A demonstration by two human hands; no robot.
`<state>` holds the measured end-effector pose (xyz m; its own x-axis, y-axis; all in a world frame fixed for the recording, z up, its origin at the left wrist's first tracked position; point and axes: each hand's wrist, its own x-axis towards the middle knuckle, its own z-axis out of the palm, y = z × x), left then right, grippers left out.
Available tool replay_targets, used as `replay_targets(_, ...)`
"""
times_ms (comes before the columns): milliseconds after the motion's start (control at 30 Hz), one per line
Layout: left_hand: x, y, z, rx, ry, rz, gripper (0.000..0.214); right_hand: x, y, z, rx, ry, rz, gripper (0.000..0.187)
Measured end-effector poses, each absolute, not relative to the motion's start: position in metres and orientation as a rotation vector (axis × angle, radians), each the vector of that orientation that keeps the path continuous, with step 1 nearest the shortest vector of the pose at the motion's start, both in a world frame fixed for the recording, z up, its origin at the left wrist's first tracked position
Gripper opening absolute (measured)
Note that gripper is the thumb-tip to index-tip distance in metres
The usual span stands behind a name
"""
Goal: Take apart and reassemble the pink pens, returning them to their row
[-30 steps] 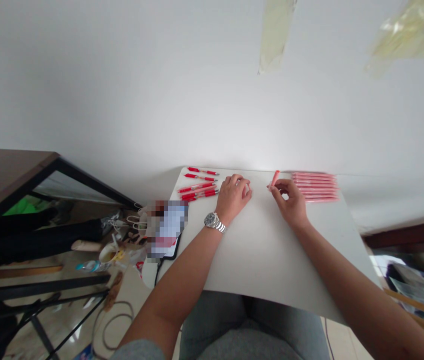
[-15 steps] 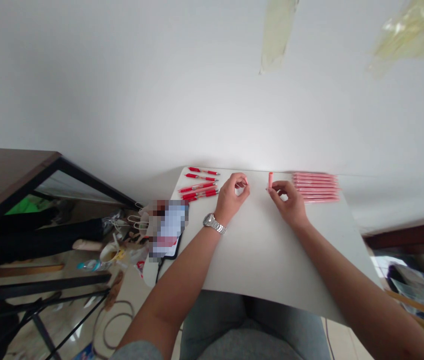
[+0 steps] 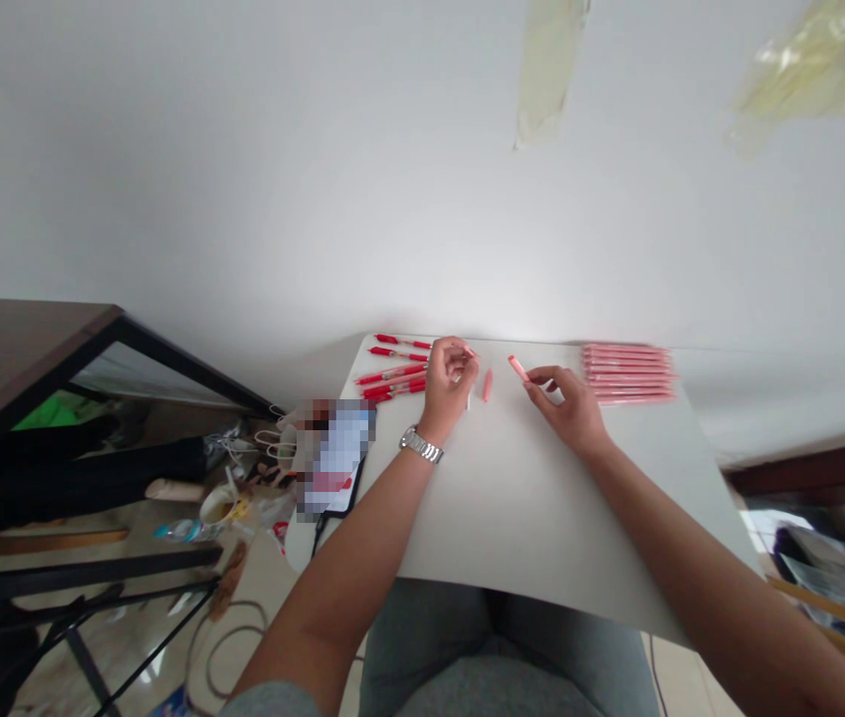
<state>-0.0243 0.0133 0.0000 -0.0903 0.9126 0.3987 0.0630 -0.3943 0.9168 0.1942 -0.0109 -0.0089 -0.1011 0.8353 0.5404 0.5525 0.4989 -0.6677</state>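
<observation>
Pink and slim, a short, tilted tube point(image 3: 518, 368) ends in orange-red.

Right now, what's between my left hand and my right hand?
In the head view, a small pink piece shows against the white table, nearer your left hand; the pink tube in your right hand juts into the gap.

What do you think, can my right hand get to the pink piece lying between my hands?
Probably yes: the pink piece lies on the white table near your right hand, and nothing seems to block the way. That hand holds a pink tube, though, which may need setting down first.
</observation>
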Motion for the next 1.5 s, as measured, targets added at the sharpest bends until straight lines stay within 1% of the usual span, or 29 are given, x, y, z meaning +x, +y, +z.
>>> replay_targets(267, -0.025, 0.012, 0.0, 1.355, 0.967, 1.574, 0.028, 0.194, -0.01, -0.009, -1.152, -1.855, 0.351, 0.016)
replay_targets(367, -0.025, 0.011, 0.0, 1.361, 0.953, 1.559, 0.029, 0.194, -0.01, -0.01, -1.142, -1.879, 0.343, 0.014)
replay_targets(533, -0.025, 0.01, 0.002, 1.406, 0.937, 1.537, 0.025, 0.194, -0.008, -0.012, -1.132, -1.903, 0.317, 0.012)
replay_targets(933, -0.021, 0.007, 0.006, 1.425, 0.927, 1.495, 0.031, 0.195, -0.007, -0.013, -1.127, -1.927, 0.307, 0.009)
replay_targets(1033, -0.019, 0.006, 0.007, 1.441, 0.925, 1.473, 0.028, 0.195, -0.008, -0.012, -1.132, -1.925, 0.302, 0.009)
replay_targets(1200, -0.02, 0.005, 0.005, 1.491, 0.951, 1.451, 0.022, 0.194, -0.008, -0.013, -1.127, -1.917, 0.312, 0.01)
replay_targets(1500, -0.021, 0.0, 0.012, 1.521, 0.973, 1.406, 0.025, 0.194, -0.009, -0.01, -1.14, -1.881, 0.364, 0.015)
